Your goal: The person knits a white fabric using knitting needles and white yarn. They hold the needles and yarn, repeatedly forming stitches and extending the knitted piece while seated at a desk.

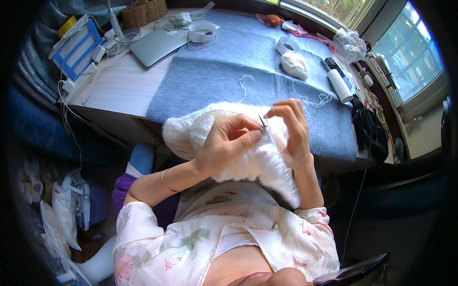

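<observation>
Fluffy white knitting point(229, 164) hangs from my hands over the desk's front edge. My left hand point(229, 139) pinches its upper edge between thumb and forefinger, beside a dark metal knitting needle point(262, 121) whose tip points up. Just right of the needle, my right hand point(294, 125) is raised with bent fingers; its forefinger is close to the tip. Whether it grips yarn or another needle is hard to tell. Behind the hands a ball of white yarn point(295, 65) rests on the blue cloth point(229, 57), where loose white yarn strands point(318, 101) trail.
A closed silver laptop point(157, 46) and a wicker basket point(143, 12) occupy the back left. Nearby are cables and a blue-and-white stand point(80, 48). At right lie a white cylinder point(340, 85), a black bag point(370, 128) and a clear plastic bag point(350, 44). A thin cord hangs at right.
</observation>
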Demonstrator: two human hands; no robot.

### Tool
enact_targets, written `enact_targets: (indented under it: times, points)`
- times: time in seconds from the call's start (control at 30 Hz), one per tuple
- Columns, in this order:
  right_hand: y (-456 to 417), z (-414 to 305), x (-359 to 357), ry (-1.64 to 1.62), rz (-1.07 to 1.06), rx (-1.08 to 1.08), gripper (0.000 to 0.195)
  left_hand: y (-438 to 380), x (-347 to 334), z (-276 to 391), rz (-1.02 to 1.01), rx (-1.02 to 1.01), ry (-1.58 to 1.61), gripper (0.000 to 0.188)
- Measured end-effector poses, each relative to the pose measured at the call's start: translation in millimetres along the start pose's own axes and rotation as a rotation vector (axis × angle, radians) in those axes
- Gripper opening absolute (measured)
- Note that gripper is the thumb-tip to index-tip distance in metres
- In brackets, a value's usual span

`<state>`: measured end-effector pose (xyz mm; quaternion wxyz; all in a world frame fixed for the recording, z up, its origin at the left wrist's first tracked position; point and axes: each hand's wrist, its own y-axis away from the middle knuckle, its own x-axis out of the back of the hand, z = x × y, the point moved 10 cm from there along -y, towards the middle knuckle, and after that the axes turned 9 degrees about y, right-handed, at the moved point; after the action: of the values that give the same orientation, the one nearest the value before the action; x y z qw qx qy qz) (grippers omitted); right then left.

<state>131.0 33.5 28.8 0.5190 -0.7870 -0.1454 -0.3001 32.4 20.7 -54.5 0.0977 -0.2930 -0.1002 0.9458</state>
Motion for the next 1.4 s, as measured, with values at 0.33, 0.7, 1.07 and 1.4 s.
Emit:
enact_targets:
  times: [0.33, 0.7, 1.07, 1.4]
  points:
    - [14, -15, 24, 0.262, 0.221, 0.089, 0.033, 0, -3, 7, 0.0, -0.029, -0.016, 0.012]
    - [10, -10, 13, -0.033, 0.197, 0.08, 0.027, 0, 1, 15, 0.009, -0.108, -0.031, 0.013]
    - [19, -2, 29, -0.005, 0.325, 0.02, 0.024, 2, 3, 14, 0.081, -0.043, 0.08, 0.015]
    - [18, -13, 27, 0.151, 0.296, 0.097, 0.023, 2, 8, 20, 0.096, -0.124, 0.024, 0.015]
